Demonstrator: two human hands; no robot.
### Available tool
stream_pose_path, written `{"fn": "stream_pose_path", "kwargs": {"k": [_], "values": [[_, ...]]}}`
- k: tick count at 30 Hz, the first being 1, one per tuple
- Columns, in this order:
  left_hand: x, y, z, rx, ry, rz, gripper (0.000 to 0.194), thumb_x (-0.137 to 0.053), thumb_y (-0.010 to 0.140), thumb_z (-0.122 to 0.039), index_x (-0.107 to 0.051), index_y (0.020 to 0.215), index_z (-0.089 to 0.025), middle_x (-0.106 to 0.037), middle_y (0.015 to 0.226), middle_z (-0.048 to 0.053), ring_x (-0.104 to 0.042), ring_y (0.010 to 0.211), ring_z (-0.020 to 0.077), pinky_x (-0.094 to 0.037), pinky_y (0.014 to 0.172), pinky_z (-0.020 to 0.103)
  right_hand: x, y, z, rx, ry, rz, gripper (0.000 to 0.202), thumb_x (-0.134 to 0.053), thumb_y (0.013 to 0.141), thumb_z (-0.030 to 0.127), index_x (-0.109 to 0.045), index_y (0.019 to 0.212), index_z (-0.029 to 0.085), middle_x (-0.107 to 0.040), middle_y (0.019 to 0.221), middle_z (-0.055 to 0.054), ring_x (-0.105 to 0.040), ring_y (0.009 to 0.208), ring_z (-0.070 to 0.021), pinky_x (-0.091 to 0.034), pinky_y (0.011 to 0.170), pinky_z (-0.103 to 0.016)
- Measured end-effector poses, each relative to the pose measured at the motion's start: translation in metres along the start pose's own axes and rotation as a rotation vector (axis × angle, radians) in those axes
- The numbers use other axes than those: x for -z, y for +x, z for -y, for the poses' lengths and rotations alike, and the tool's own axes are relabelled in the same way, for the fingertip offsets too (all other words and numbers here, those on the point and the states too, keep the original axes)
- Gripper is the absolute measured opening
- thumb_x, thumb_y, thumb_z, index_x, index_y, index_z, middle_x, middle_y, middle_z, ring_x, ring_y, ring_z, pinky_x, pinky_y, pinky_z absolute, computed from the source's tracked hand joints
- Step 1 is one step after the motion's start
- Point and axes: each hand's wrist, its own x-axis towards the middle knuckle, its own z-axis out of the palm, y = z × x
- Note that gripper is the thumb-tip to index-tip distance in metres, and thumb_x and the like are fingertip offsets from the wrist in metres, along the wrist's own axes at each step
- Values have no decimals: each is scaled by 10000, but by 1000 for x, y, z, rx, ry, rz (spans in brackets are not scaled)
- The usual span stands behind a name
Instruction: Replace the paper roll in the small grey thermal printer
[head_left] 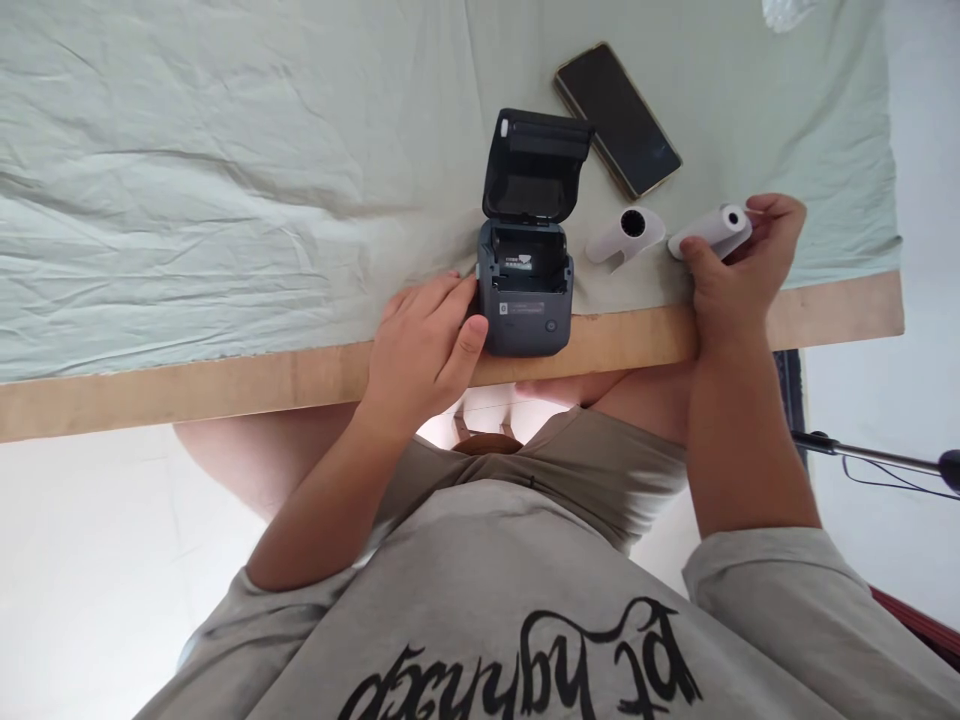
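A dark portable label printer (529, 325) lies near the table's front edge with its lid (534, 165) flipped up, and its inner bay shows. My left hand (424, 340) rests against the printer's left side, fingers stretched out and thumb by its lower corner. A white paper roll (712, 235) with a small round core is pinched between the thumb and fingers of my right hand (742, 265), at the cloth's right part. Between the printer and that hand lies a second white roll (626, 238), with a wider dark core and a loose end.
A smartphone (619, 120) with a dark screen lies behind the rolls. Pale green cloth (262, 180) covers the table up to its bare wooden edge (187, 390). Clear crumpled plastic (787, 12) is at the far right. A thin metal rod (885, 452) stands beyond my right arm.
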Motion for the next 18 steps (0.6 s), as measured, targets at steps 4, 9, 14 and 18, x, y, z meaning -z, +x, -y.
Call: {"fn": "stream_pose_path", "kwargs": {"k": [4, 9, 14, 18], "values": [[0, -1, 0, -10, 3, 2, 926, 25, 1059, -676, -608, 1461, -133, -661, 1442, 177, -577, 1420, 327, -430, 1165, 481, -5, -5, 20, 22, 106, 20, 550, -965, 590, 360, -556, 941, 248, -598, 843, -3, -549, 682, -122, -436, 596, -289], [-1, -1, 1, -11, 22, 5, 919, 9, 1059, -683, -593, 1483, -133, -648, 1461, 174, -570, 1424, 328, -427, 1167, 477, -20, -48, 130, 391, 208, 243, 478, -776, 860, 527, -659, 1237, 257, -705, 1151, -59, -701, 1026, -202, -577, 858, -373], [-2, 0, 2, -16, 12, 3, 907, -7, 1066, -677, -591, 1489, -126, -654, 1449, 179, -577, 1408, 336, -434, 1156, 503, -52, -72, 191, 416, -67, 526, 302, -769, 835, 319, -666, 1118, 319, -770, 1111, 2, -735, 927, -210, -594, 794, -386], [-1, -1, 0, -20, 0, 7, 915, -3, 1067, -672, -596, 1485, -115, -654, 1445, 181, -581, 1401, 334, -426, 1162, 499, -63, -67, 186, 365, -238, 647, 199, -730, 832, 226, -638, 989, 307, -796, 1129, -12, -744, 981, -267, -560, 926, -500]]}}
